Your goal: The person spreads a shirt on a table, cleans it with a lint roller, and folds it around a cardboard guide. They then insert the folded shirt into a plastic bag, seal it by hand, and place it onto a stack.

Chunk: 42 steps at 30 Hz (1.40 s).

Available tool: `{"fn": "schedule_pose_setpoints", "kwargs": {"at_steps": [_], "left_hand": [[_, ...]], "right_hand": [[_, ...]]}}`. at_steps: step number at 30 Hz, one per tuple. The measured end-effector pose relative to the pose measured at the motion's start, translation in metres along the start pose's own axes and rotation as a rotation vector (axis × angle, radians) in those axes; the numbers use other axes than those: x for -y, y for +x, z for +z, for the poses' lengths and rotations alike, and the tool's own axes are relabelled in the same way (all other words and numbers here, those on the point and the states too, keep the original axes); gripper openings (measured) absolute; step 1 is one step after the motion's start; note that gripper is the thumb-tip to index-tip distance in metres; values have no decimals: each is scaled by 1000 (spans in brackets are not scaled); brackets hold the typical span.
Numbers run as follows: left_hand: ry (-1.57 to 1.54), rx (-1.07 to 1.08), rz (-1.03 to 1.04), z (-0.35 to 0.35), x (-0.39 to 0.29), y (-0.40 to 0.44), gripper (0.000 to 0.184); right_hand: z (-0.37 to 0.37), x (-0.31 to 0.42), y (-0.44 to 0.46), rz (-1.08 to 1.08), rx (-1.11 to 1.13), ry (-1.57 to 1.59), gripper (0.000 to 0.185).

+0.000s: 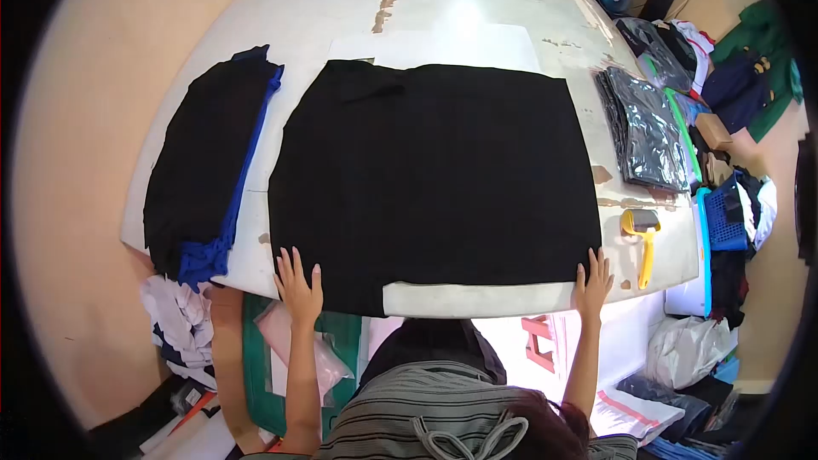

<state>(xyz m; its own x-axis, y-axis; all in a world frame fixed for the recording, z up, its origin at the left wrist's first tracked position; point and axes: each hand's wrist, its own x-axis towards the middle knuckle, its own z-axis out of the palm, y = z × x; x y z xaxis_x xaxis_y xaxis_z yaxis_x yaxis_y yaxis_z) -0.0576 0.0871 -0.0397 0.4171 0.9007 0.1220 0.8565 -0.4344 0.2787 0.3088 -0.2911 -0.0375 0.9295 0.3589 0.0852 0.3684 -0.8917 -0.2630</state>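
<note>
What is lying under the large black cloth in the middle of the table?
Under the cloth is the table. A white sheet shows past the cloth's far edge and seems to continue beneath. Anything else there is covered and cannot be seen.

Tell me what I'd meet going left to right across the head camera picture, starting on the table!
Black-and-blue cloth pile → large black cloth → yellow-handled roller → blue basket, which is past the edge of the table.
</note>
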Motion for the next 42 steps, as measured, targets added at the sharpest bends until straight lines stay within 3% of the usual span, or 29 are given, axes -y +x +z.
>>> {"fn": "schedule_pose_setpoints", "kwargs": {"at_steps": [5,7,8,10,11,13,15,17,20,21,24,25,27,29,30,31,32,34,36,37,39,40,42], "left_hand": [[-33,-72,60,-5,6,-2,53],[-130,-50,-55,-10,1,11,46],[-207,-139,-49,-7,-4,23,39],[-363,-191,74,-8,-30,57,37],[-615,-67,-20,-10,-54,74,40],[-697,30,156,-6,-96,117,43],[-581,-5,368,19,-130,168,56],[-409,65,387,37,-163,214,64],[-286,152,273,70,-194,271,68],[-211,-15,311,95,-194,288,69],[-181,26,164,89,-215,321,62],[-294,-163,222,98,-212,337,52],[-434,-244,260,98,-215,381,44],[-545,-213,179,87,-229,422,44],[-602,-344,266,104,-228,453,54],[-764,-274,238,96,-243,464,66],[-880,-53,110,74,-263,463,74],[-1065,16,160,74,-275,479,73],[-915,51,57,74,-278,487,65],[-684,-169,190,115,-255,515,47],[-551,-41,208,120,-238,504,30],[-466,-78,236,130,-228,498,24],[-189,-66,175,143,-219,480,25]], "right_hand": [[0,3,-15,39,-38,43,41],[-1,7,-14,45,-63,65,41],[1,6,-14,52,-83,53,41],[5,8,-13,58,-145,60,39],[5,9,-13,69,-157,70,38],[3,13,-11,80,-181,80,38],[5,11,-10,83,-178,72,38],[3,13,-9,100,-175,68,37],[5,10,-7,95,-181,52,38],[4,10,-7,102,-169,47,38],[3,11,-5,119,-142,30,40],[-3,20,-5,115,-123,16,40],[-8,28,-2,117,-116,2,40],[-3,20,-1,124,-106,-35,40],[-1,16,1,123,-100,-40,40],[-1,14,2,63,-115,-47,41],[-4,14,4,4,-128,-51,42],[-14,27,12,-19,-117,-61,40],[-15,29,14,-21,-102,-58,39],[-16,30,14,-14,-88,-65,39],[-17,32,16,-12,-95,-79,38],[-18,33,18,-7,-88,-80,38],[-20,35,20,-19,-80,-66,38]]}}
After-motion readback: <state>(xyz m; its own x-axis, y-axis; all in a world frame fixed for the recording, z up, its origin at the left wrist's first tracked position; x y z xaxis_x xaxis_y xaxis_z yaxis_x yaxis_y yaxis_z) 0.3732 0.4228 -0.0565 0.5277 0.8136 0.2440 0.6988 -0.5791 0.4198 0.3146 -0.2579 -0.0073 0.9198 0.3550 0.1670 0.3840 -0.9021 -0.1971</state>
